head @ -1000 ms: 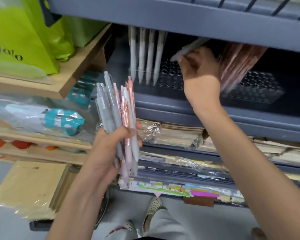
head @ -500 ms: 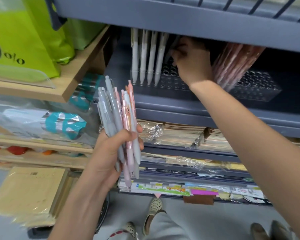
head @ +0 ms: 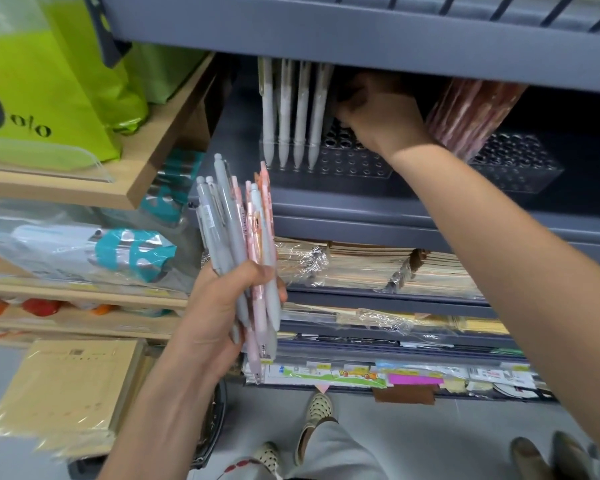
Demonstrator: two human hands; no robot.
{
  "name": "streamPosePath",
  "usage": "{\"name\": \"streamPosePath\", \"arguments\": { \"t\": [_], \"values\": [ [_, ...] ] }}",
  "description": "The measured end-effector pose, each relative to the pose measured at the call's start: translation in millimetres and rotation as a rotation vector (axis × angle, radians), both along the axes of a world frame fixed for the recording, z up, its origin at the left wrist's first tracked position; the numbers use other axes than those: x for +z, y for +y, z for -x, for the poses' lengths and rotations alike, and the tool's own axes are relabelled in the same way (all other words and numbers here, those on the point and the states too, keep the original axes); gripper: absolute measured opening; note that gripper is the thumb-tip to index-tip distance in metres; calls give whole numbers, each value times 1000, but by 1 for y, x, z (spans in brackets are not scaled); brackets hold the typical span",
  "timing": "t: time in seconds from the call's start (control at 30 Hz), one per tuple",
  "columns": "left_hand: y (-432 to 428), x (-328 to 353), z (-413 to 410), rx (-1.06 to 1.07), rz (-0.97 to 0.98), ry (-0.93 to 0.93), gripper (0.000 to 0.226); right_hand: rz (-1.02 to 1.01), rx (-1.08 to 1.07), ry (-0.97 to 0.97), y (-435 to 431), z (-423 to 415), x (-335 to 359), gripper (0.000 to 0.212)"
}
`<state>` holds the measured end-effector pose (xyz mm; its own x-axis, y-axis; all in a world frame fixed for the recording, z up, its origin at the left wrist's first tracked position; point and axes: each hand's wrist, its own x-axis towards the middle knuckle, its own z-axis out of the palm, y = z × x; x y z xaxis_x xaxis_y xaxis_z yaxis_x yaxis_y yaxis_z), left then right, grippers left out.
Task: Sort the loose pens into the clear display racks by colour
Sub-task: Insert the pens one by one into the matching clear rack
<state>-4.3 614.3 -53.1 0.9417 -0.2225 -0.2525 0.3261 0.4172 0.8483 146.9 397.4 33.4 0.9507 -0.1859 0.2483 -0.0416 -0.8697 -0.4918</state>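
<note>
— Head view first: what do we have in our left hand?

— We hold a bunch of loose pens upright, fingers and thumb closed around the lower half of the barrels. Grey ones sit on the left of the bunch, pink and peach ones on the right, tips pointing down.

— And our right hand?

— We have it reached into the dark grey shelf, back of the hand toward us, just above the nearer clear display rack. Our fingers curl away into the shadow under the upper shelf edge, so we cannot tell whether they pinch a pen or are loose.

— What stands in that rack?

— Four pale pens side by side, upright, tips down in the holes at the rack's left end. Our right hand is just beside them, to their right. The holes in front of our wrist are unfilled.

— Anything else on that level?

— A second clear rack further right, with a bundle of pink pens leaning at a tilt above its left part. Our right forearm crosses between the two racks.

— And around us?

— Below the grey shelf we see wrapped stacks of paper goods. To the left, a wooden shelf carries a lime green bag, and teal-labelled packets lie on the level beneath it. Our shoes show on the floor below.
</note>
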Motion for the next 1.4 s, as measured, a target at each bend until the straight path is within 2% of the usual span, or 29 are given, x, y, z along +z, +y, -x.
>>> {"name": "streamPosePath", "arguments": {
  "t": [0.03, 0.1, 0.13, 0.2, 0.3, 0.43, 0.53, 0.67, 0.77, 0.9, 0.97, 1.07, 1.17, 1.4],
  "values": [
    [0, 1, 0, -10, 6, -10, 39, -43, -20, -60, 0, 6, 1, 31],
    [-1, 2, 1, -30, 21, -29, 46, -265, -42, -193, 4, 28, 2, 16],
    [-2, 2, 1, -36, 29, -31, 46, -415, -15, -198, 8, 44, 1, 13],
    [-5, 0, 1, -35, 44, -20, 41, -635, 121, -35, 18, 80, -5, 15],
    [-13, 0, 4, -47, 47, -21, 37, -665, 267, 235, 28, 119, -16, 11],
    [-27, -3, 8, -73, 7, 0, 24, -813, 218, 255, 26, 141, -24, 19],
    [-37, -7, 8, -64, -19, 21, 26, -952, 193, 241, 20, 158, -28, 18],
    [-51, -7, 12, -92, -45, 44, 25, -911, 190, 154, 5, 174, -31, 14],
    [-61, -4, 14, -129, -28, 44, 21, -991, 101, -45, -13, 179, -28, 13],
    [-76, 1, 16, -119, -19, 55, 26, -1071, -2, -257, -52, 182, -23, 15],
    [-86, 5, 17, -101, -26, 57, 18, -1033, -62, -331, -74, 182, -21, 11],
    [-100, 8, 20, -84, -34, 56, 17, -963, -137, -421, -106, 177, -19, 7],
    [-114, 8, 25, -55, -39, 70, 11, -891, -168, -481, -131, 166, -15, 12],
    [-127, 7, 35, 39, -55, 82, 25, -642, -153, -497, -155, 134, -13, 26]
  ]
}}
